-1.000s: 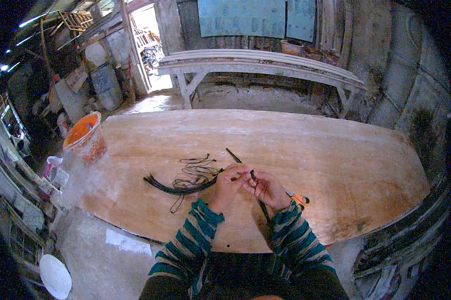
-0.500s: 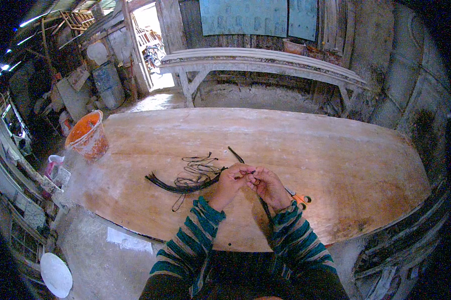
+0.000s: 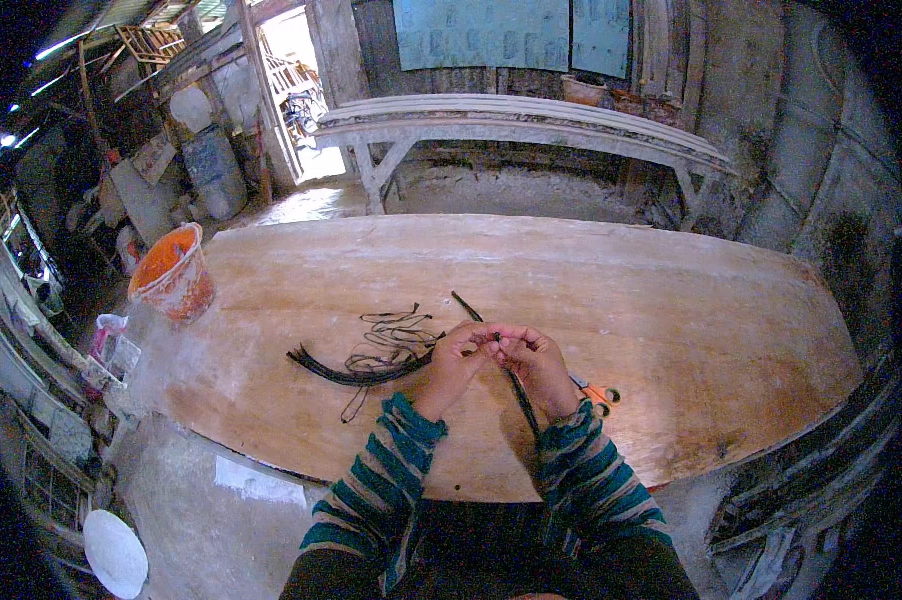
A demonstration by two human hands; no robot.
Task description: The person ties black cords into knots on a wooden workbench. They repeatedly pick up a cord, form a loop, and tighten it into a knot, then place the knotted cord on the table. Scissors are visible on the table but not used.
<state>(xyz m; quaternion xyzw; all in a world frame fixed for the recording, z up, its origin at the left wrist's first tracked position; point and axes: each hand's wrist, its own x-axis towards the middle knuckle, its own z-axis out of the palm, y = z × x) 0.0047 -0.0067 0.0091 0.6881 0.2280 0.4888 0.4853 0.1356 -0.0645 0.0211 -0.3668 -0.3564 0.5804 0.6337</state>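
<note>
My left hand (image 3: 458, 362) and my right hand (image 3: 534, 362) meet above the middle of the wooden tabletop (image 3: 671, 330). Thumbs and fingertips of both pinch a small dark piece of black cord (image 3: 497, 338) between them. Under the hands, a longer black strip (image 3: 526, 408) lies slantwise, its far end showing beyond my fingers. Left of my left hand rests a bundle of black strips (image 3: 356, 378), with thin black cord (image 3: 396, 335) looped loosely behind it. Orange-handled scissors (image 3: 599, 394) lie beside my right wrist, their blades partly hidden.
An orange bucket (image 3: 176, 275) smeared with white stands at the table's far left. Behind the table runs a long whitish bench (image 3: 511, 120) with a pot (image 3: 583, 92) on it. A white round lid-like disc (image 3: 116, 553) is at lower left, near the floor.
Both hands have drawn closer together, their fingertips now meeting around the small dark piece. The view has shifted slightly; the bundle, scissors and bucket stay in place.
</note>
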